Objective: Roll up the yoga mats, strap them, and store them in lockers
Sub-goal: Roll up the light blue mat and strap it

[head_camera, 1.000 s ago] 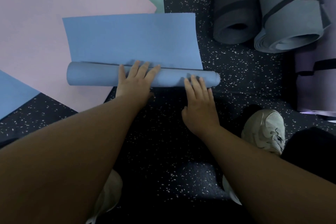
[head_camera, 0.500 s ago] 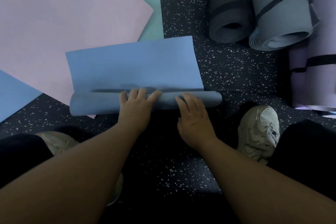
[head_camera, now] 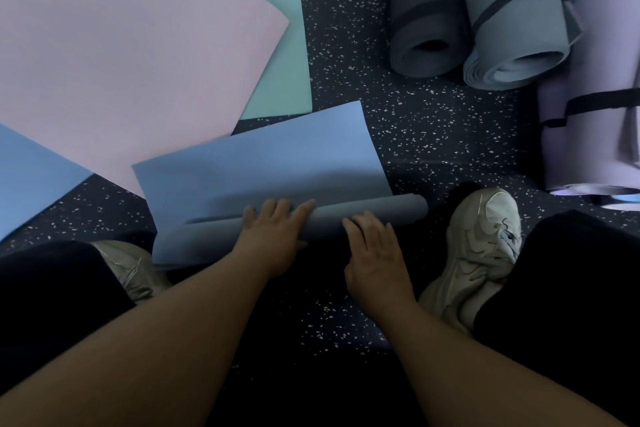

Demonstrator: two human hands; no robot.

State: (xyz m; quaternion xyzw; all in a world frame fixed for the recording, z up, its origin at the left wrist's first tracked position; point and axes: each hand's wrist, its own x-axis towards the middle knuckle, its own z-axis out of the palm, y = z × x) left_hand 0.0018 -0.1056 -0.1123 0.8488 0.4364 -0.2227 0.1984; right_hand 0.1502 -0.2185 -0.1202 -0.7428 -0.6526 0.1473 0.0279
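Observation:
A blue yoga mat (head_camera: 263, 159) lies on the speckled dark floor, partly rolled at its near end into a thin roll (head_camera: 374, 215). My left hand (head_camera: 273, 236) lies flat on the roll's middle, fingers straight over its top. My right hand (head_camera: 377, 253) presses the roll further right, fingers stretched onto it. The roll's left end looks loose and flattened.
Flat pink mat (head_camera: 121, 55), teal mat (head_camera: 270, 10) and another blue mat (head_camera: 27, 177) lie at the left. Rolled strapped mats, dark grey (head_camera: 426, 21), light blue (head_camera: 516, 28) and lilac (head_camera: 595, 107), lie at the right. My shoes (head_camera: 481, 253) flank the roll.
The roll and the mat's free end have come nearer to me, down between my feet. Both hands stayed on the roll and drew back with it.

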